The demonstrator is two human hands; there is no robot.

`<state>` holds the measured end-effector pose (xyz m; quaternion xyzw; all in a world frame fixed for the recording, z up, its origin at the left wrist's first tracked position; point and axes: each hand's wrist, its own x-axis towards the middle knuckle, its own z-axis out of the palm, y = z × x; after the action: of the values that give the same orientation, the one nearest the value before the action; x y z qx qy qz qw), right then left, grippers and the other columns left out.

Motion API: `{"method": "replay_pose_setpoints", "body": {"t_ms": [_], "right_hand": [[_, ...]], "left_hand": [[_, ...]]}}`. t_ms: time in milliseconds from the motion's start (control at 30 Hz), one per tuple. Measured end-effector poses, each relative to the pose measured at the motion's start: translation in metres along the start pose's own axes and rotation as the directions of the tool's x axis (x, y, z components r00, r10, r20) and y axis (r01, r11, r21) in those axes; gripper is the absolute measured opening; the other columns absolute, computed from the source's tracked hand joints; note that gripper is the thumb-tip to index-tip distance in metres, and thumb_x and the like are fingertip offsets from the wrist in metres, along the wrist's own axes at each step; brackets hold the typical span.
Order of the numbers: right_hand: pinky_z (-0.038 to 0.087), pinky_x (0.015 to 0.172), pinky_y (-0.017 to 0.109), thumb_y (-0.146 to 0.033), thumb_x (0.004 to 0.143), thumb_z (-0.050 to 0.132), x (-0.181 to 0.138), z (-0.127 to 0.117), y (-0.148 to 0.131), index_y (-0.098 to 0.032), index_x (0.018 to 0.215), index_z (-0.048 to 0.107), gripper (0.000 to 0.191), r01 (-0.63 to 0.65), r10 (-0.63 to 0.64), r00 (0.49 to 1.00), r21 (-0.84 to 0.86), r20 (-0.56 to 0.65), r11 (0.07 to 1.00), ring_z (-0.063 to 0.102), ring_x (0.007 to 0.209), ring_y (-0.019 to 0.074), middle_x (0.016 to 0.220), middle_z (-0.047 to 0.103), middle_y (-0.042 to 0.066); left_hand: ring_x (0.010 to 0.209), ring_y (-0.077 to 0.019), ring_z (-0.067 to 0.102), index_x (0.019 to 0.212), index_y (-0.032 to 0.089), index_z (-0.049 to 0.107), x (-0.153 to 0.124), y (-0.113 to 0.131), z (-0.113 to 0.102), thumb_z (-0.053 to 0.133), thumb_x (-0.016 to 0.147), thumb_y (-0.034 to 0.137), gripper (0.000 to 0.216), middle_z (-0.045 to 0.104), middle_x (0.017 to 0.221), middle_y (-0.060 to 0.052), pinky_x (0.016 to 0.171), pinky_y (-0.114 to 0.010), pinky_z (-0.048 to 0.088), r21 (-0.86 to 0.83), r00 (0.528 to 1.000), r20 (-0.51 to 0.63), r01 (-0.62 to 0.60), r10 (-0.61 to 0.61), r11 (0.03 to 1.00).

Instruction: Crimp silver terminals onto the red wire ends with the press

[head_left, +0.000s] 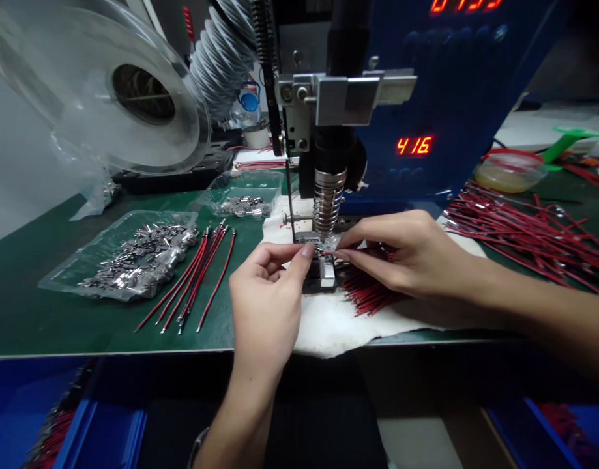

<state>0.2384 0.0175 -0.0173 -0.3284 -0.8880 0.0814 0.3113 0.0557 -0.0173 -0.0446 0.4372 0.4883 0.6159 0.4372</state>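
My left hand (pixel 267 293) reaches up to the small metal fixture (pixel 322 264) under the machine's spring-loaded head (pixel 327 198); its index finger and thumb pinch a small metal piece there. My right hand (pixel 401 251) comes in from the right, fingers pressed together on a thin red wire (pixel 330 253) held at the same fixture. Both hands rest over a white cloth (pixel 328 326). A bundle of short red wires (pixel 370 293) lies under my right hand.
Finished red-and-black wires (pixel 194 280) lie left of the cloth. Clear plastic bags of metal terminals (pixel 133 257) and a tray (pixel 243 198) sit further left. A large heap of red wires (pixel 528 234) is at right. A clear reel (pixel 113 85) hangs upper left. Blue bins (pixel 98 433) sit below the table edge.
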Motion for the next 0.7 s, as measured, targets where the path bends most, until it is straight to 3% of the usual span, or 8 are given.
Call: {"method": "replay_pose_setpoints", "body": {"t_ms": [300,700], "right_hand": [[0.044,0.060,0.024,-0.020,0.089,0.060,0.0000,0.0010,-0.0002,-0.015,0.090,0.071,0.012,0.004,-0.004,0.999,-0.008,-0.035,1.000,0.061,0.062,0.0110,0.078,0.071,0.003],[0.042,0.058,0.020,-0.019,0.088,0.062,-0.0015,0.0045,-0.0037,-0.015,0.088,0.071,0.010,-0.065,0.063,0.996,-0.026,-0.069,0.998,0.058,0.059,0.0073,0.076,0.071,-0.001]], "left_hand": [[0.040,0.0001,0.031,0.076,0.015,0.071,0.0009,0.0011,0.0004,0.079,0.074,0.029,0.016,0.055,0.057,0.005,0.051,-0.015,0.042,0.037,1.000,-0.022,-0.002,0.003,0.999],[0.045,-0.0025,0.043,0.076,0.017,0.071,-0.0001,-0.0003,-0.0010,0.079,0.073,0.030,0.015,0.056,0.058,0.004,0.054,-0.016,0.046,0.022,1.000,-0.014,0.003,-0.002,1.000]]}}
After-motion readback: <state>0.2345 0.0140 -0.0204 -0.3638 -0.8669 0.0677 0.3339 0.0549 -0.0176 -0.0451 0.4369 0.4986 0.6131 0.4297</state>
